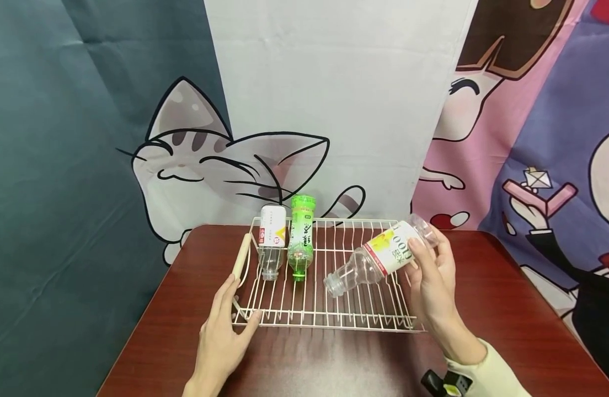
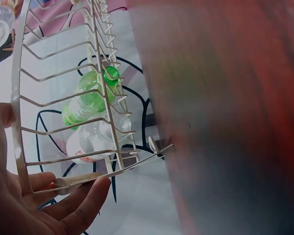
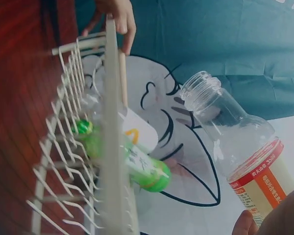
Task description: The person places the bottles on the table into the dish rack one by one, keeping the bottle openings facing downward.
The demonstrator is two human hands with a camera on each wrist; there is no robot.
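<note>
A clear, uncapped plastic bottle (image 1: 356, 270) with a white, yellow and red label is in my right hand (image 1: 436, 278), tilted over the right part of a white wire dish rack (image 1: 329, 326). My fingers and thumb grip it near its base, neck pointing down and left. My left hand (image 1: 220, 333) holds the rack's front left corner, thumb at the front rail and fingers along the beige side handle (image 1: 242, 256). In the rack's left part, a clear bottle with a white label (image 1: 272, 227) and a green bottle (image 1: 302, 226) lean upside down, side by side.
The rack stands on a dark red-brown table (image 1: 160, 342). Behind it hangs a cloth backdrop (image 1: 334, 99) printed with a cartoon cat and figures. A dark device (image 1: 448, 383) is strapped to my right wrist over a pale sleeve (image 1: 493, 375).
</note>
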